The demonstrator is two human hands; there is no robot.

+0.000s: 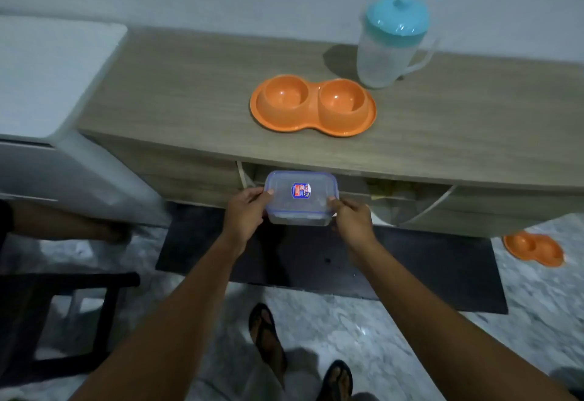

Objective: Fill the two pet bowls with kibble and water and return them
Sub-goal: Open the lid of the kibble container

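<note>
An orange double pet bowl (313, 105) rests on the wooden cabinet top (177, 97); both cups look empty. A clear pitcher with a teal lid (390, 43) stands behind it to the right. I hold a clear lidded plastic container (301, 198) with a blue-rimmed lid and a small label, in front of the open cabinet shelf below the top. My left hand (245, 214) grips its left end and my right hand (352, 220) grips its right end. Its contents are hard to make out. A second orange double bowl (534, 249) lies on the floor at the right.
A white appliance (47, 75) stands left of the cabinet. A dark mat (410, 271) covers the floor in front of the cabinet. A black stool or chair frame (63, 312) is at the lower left. My sandalled feet (268, 337) stand on the marbled floor.
</note>
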